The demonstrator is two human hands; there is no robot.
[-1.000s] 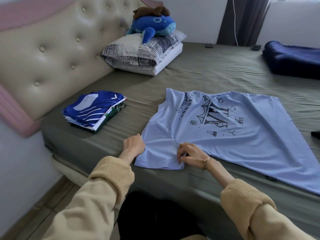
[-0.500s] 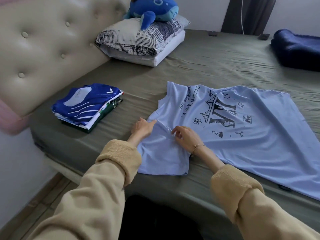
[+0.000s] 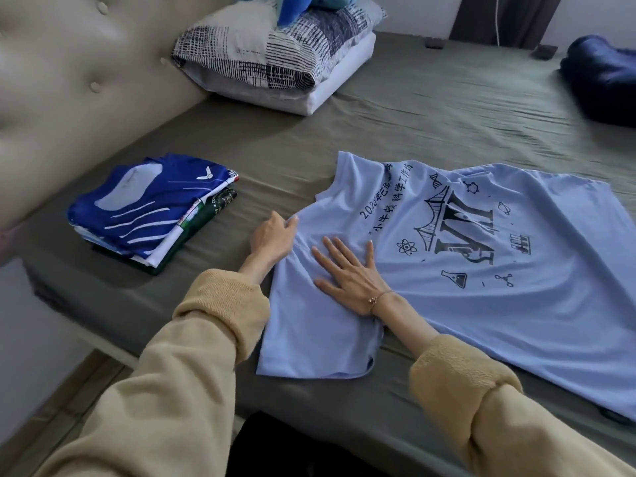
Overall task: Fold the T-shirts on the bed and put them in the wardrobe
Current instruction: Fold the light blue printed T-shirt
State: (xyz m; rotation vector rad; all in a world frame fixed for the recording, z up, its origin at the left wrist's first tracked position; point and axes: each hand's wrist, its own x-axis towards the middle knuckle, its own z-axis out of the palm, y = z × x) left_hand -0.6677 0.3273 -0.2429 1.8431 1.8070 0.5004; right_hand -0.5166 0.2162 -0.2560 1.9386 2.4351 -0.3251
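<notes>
A light blue T-shirt [image 3: 481, 270] lies spread, print up, along the near edge of the bed [image 3: 430, 115], one sleeve reaching that edge. The right hand [image 3: 351, 277] presses flat on the fabric by that sleeve, fingers straight and spread wide. The left hand [image 3: 272, 239] pinches the shirt's edge near the collar, fingers curled on the cloth. A stack of folded shirts [image 3: 151, 215] sits near the bed's left corner by the headboard [image 3: 69, 80]. Pillows [image 3: 275, 60] lie at the head end.

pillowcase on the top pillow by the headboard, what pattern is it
The top pillow has a white case with black crosshatched patches, seen in the head view.
</notes>
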